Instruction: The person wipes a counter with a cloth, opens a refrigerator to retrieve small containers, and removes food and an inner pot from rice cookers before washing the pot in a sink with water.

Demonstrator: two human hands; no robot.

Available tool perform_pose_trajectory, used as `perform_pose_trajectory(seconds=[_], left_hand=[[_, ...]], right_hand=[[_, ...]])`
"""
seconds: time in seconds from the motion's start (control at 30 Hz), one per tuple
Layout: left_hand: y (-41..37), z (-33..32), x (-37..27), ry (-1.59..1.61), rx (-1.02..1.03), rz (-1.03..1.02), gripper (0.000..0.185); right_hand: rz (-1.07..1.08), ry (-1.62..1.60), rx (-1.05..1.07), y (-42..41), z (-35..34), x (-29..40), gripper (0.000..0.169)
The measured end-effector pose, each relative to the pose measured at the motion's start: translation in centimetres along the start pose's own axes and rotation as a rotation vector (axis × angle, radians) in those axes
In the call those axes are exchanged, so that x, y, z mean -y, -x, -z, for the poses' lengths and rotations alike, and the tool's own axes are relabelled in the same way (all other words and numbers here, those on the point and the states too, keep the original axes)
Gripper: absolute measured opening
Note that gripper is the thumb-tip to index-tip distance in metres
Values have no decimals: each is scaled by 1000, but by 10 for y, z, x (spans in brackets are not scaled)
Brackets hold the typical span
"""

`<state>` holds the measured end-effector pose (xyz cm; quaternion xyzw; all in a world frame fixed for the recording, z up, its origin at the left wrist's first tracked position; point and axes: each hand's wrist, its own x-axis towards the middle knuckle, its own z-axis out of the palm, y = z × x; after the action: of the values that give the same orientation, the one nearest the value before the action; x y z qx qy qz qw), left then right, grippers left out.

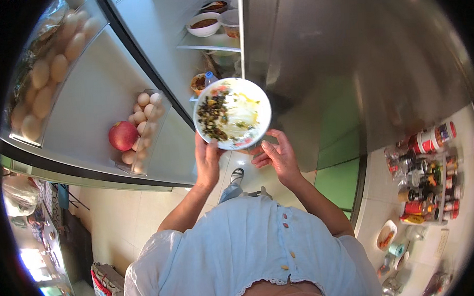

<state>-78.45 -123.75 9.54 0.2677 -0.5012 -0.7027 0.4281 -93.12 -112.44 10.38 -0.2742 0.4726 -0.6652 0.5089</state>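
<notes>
A white plate [242,122] with a floral pattern is in front of the open fridge. Chopped dark green and brown food [214,113] covers its left side, and an oily smear shows on the right. My left hand [209,160] grips the lower left rim, thumb on top and fingers underneath. Beside the lower right rim is my right hand [278,156], with fingers spread; whether a fingertip touches the plate is hard to tell. Behind the plate, a blue-capped bottle [210,77] and a bowl of food [197,83] stand on a fridge shelf, partly hidden.
The open fridge door [82,87] on the left carries eggs [141,116] and a red apple-like fruit [123,135]. Bowls [203,26] occupy an upper shelf. A closed metallic door [335,58] stands right. Seasoning bottles [422,180] and a dish [387,236] are on the right counter.
</notes>
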Motion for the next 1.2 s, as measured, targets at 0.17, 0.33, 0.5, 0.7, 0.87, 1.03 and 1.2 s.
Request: perform_pose_trajectory(seconds=[0.17, 0.33, 0.5, 0.7, 0.87, 1.03, 1.2], left_hand=[[-90, 29, -33, -150, -82, -207, 38], [-232, 14, -64, -58, -55, -206, 35], [-390, -3, -53, -164, -47, -317, 33], [-506, -61, -37, -262, -102, -100, 29], [-562, -99, -21, -102, 64, 202, 28], [-598, -105, -8, -83, 53, 329, 26], [-636, -85, 15, -143, 72, 372, 24]], right_hand=[[-53, 91, -61, -26, 9, 2, 27], [-59, 150, -175, -42, 25, 9, 20], [-54, 82, -355, -39, 41, 19, 18], [-8, -32, -546, -31, 48, 19, 19], [47, -72, -677, -31, 54, 21, 19], [64, -84, -783, -35, 53, 24, 20], [91, -103, -816, -36, 53, 23, 20]])
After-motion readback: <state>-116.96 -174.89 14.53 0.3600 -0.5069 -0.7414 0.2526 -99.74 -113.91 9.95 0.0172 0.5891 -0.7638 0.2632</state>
